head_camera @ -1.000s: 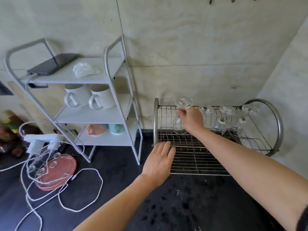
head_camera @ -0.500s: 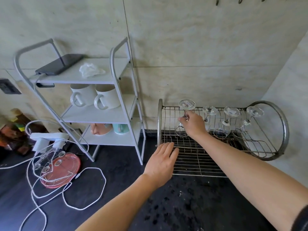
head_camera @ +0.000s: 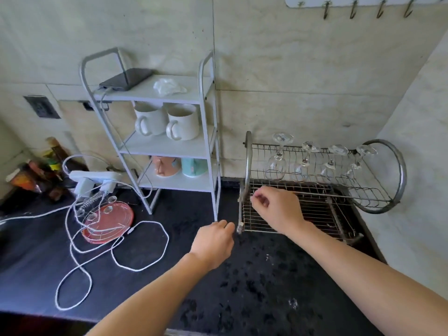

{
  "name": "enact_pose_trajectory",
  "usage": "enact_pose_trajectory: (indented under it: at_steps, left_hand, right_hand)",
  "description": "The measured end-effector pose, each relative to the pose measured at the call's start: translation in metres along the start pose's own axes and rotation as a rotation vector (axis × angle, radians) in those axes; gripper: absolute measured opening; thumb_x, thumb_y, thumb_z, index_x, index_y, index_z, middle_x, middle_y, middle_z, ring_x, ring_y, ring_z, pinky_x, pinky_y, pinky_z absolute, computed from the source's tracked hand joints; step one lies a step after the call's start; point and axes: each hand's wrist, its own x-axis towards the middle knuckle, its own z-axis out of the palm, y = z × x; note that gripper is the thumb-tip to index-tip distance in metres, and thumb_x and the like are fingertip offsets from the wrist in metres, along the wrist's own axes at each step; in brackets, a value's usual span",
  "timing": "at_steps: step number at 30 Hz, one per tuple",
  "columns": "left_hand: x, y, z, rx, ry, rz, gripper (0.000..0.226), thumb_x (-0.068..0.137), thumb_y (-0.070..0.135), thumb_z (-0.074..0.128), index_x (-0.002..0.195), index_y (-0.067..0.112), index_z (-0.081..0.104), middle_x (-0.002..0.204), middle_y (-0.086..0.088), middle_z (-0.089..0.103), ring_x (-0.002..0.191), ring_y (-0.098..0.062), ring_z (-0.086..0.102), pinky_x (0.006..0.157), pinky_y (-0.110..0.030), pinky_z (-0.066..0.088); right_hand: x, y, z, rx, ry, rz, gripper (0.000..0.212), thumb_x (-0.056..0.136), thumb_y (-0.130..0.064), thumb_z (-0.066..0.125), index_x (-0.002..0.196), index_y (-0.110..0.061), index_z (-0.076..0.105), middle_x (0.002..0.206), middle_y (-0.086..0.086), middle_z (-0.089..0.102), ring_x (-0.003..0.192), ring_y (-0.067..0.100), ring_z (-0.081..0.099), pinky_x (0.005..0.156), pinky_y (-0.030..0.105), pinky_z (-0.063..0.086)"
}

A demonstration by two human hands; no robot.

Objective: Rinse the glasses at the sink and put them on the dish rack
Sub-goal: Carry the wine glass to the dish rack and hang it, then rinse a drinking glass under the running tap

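A: Reading from the left of the frame, what do we label first?
B: The white shelf unit at centre-left. Then comes the left hand at lower centre, above the dark worktop and just beside the front corner of the dish rack, fingers loosely curled, holding nothing.
A: And the right hand?
B: Right of centre, over the rack's lower grid; its fingers are likewise slack and empty.
A: Where do we find the glasses?
B: Four stand inverted in a row along the rack's back rail, above both hands, feet uppermost.
A: How do we expect them to handle?
B: Light, stiff, thin-walled, probably wet and slippery; we judge the stem, close under the bowl, the safest hold.
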Motion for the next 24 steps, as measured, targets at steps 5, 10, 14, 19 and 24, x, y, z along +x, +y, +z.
enact_pose_trajectory:
  at_steps: [5,10,14,19,24]
  left_hand:
    - [-0.103,-0.029,0.001,0.013,-0.027,-0.371,0.017,0.094,0.022,0.039,0.095,0.012,0.053,0.097,-0.007,0.06,0.09,-0.032,0.06,0.065,-0.039,0.041]
    - [-0.247,-0.04,-0.003,0.027,-0.098,-0.786,0.016,0.091,0.025,0.042,0.101,0.017,0.052,0.104,-0.003,0.06,0.099,-0.029,0.06,0.073,-0.04,0.046]
    - [-0.365,-0.033,-0.018,0.037,-0.096,-1.04,0.018,0.092,0.026,0.039,0.101,0.017,0.052,0.103,-0.004,0.059,0.098,-0.029,0.06,0.07,-0.038,0.044]
    - [-0.49,-0.026,-0.043,0.046,-0.04,-1.316,0.014,0.09,0.022,0.039,0.094,0.015,0.05,0.097,-0.004,0.059,0.09,-0.031,0.06,0.067,-0.038,0.042]
    - [-0.616,-0.029,-0.067,0.06,0.023,-1.483,0.017,0.09,0.022,0.039,0.098,0.015,0.053,0.102,-0.005,0.06,0.095,-0.031,0.061,0.07,-0.036,0.044]
  right_hand:
    - [-0.028,-0.065,0.064,0.035,-0.3,-0.232,0.016,0.091,-0.04,0.058,0.095,-0.028,0.068,0.083,-0.011,0.067,0.077,0.011,0.063,0.067,0.026,0.046]
    - [-0.078,-0.155,0.121,0.09,-0.519,-0.474,0.019,0.091,-0.037,0.056,0.101,-0.025,0.067,0.092,-0.008,0.069,0.088,0.015,0.063,0.073,0.029,0.045]
    - [-0.133,-0.242,0.15,0.139,-0.634,-0.669,0.021,0.089,-0.038,0.056,0.102,-0.026,0.067,0.096,-0.007,0.07,0.092,0.018,0.065,0.075,0.032,0.048]
    - [-0.199,-0.353,0.171,0.157,-0.706,-0.878,0.021,0.09,-0.039,0.054,0.102,-0.028,0.066,0.098,-0.008,0.069,0.094,0.018,0.062,0.078,0.032,0.047]
    - [-0.276,-0.474,0.199,0.184,-0.76,-1.023,0.018,0.09,-0.04,0.055,0.102,-0.031,0.065,0.092,-0.01,0.068,0.092,0.018,0.064,0.075,0.03,0.045]
